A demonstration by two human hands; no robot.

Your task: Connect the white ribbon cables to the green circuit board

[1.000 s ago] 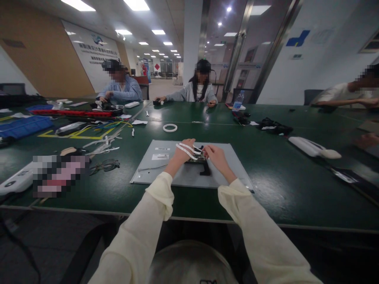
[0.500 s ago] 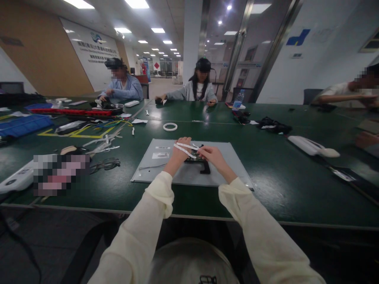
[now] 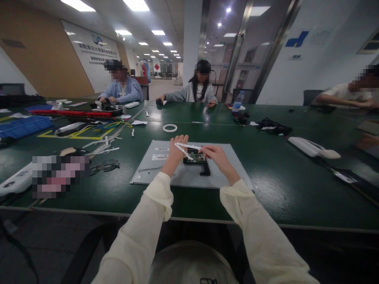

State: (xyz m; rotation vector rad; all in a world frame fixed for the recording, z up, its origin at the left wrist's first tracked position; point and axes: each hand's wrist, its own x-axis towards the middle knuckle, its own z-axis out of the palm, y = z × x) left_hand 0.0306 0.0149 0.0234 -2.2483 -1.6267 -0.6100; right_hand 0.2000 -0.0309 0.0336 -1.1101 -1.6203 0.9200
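Observation:
My right hand (image 3: 217, 156) pinches one end of a thin white strip (image 3: 184, 151) between thumb and fingertips. The strip folds into a V, its bend lying against the back of my left hand (image 3: 177, 152). That hand has its fingers curled inward over the grey panel (image 3: 145, 163); their tips are hidden from me. Between the two hands a green circuit board (image 3: 195, 156) sits on the panel, with a black bracket (image 3: 205, 170) on its near side. One leg of the strip ends over the board's left part.
Left on the green table are glasses (image 3: 108, 166), loose white strips (image 3: 106, 146) and a blue tray (image 3: 25, 127). A tape roll (image 3: 169, 128) lies beyond the panel. A white device (image 3: 310, 146) is at right. Several people sit around the table.
My left hand has shifted left, uncovering more of the circuit board. The white strip is still pinched in my right hand, which has barely moved.

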